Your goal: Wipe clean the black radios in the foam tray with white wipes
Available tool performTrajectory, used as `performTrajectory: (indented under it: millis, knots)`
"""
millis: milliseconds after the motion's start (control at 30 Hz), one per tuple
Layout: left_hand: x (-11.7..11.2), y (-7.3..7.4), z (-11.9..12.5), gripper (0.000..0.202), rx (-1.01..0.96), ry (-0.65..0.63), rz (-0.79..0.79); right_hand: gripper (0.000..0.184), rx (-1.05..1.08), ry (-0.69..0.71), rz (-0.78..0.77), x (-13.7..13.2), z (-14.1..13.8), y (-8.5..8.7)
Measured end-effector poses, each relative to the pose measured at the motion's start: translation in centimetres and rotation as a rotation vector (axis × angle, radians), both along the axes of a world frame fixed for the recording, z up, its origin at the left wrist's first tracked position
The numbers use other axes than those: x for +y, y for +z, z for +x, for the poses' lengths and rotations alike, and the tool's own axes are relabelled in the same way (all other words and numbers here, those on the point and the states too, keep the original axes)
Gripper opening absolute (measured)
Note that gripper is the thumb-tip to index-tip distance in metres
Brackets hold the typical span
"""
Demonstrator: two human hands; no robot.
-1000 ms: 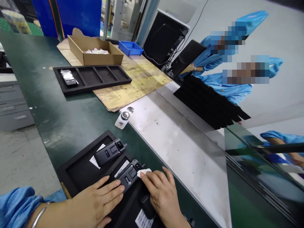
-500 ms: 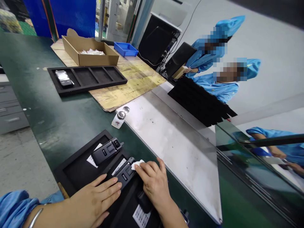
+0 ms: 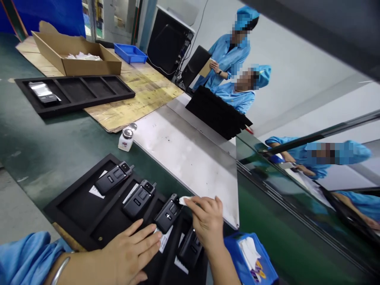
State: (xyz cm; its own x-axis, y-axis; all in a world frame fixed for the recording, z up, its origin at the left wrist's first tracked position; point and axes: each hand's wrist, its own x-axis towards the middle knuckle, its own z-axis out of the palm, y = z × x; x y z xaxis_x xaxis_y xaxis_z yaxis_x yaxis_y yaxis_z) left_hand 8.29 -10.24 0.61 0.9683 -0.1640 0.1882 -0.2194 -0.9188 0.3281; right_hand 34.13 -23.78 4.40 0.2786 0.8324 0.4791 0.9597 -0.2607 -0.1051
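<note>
A black compartmented tray [image 3: 77, 209] lies in front of me, with several black handheld radios in it, white labels beneath or beside them. My left hand [image 3: 127, 249] lies flat, fingers stretched, its fingertips at the lower end of the third radio [image 3: 166, 217] and its label. Between thumb and fingers, my right hand [image 3: 208, 221] pinches a small white cloth [image 3: 184, 200] at that radio's top end. Left of it rest a second radio [image 3: 138, 201] and a first radio [image 3: 109, 183]. A fourth radio [image 3: 190, 250] is partly covered by my right hand.
A pump bottle [image 3: 126, 140] stands by the white board [image 3: 184, 146]. A blue bin [image 3: 267, 269] is at lower right. Farther back are another black tray [image 3: 95, 105], a cardboard box [image 3: 92, 67] and a blue tray [image 3: 130, 53]. Co-workers in blue sit or stand beyond.
Both hands have gone from the second radio to the third, the cloth still in my right hand. The view has swung right, bringing the blue bin into sight.
</note>
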Motion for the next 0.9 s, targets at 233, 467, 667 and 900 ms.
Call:
performTrajectory:
  millis: [233, 467, 667, 900]
  knots:
    - [-1.7, -1.9, 2.8, 0.066, 0.042, 0.055, 0.039, 0.029, -0.063, 0.090, -0.110, 2.7, -1.0, -1.7]
    - [-1.8, -2.4, 2.5, 0.077, 0.075, 0.056, 0.041, 0.030, -0.040, 0.137, -0.106, -1.3, 0.1, -1.9]
    - [-1.6, -1.9, 2.7, 0.075, 0.100, 0.042, 0.052, 0.030, -0.023, 0.066, -0.058, -0.8, 0.5, -0.2]
    - [-1.7, -1.9, 2.5, 0.070, 0.074, 0.052, 0.043, 0.031, -0.073, 0.118, -0.102, 1.7, -0.5, -1.6]
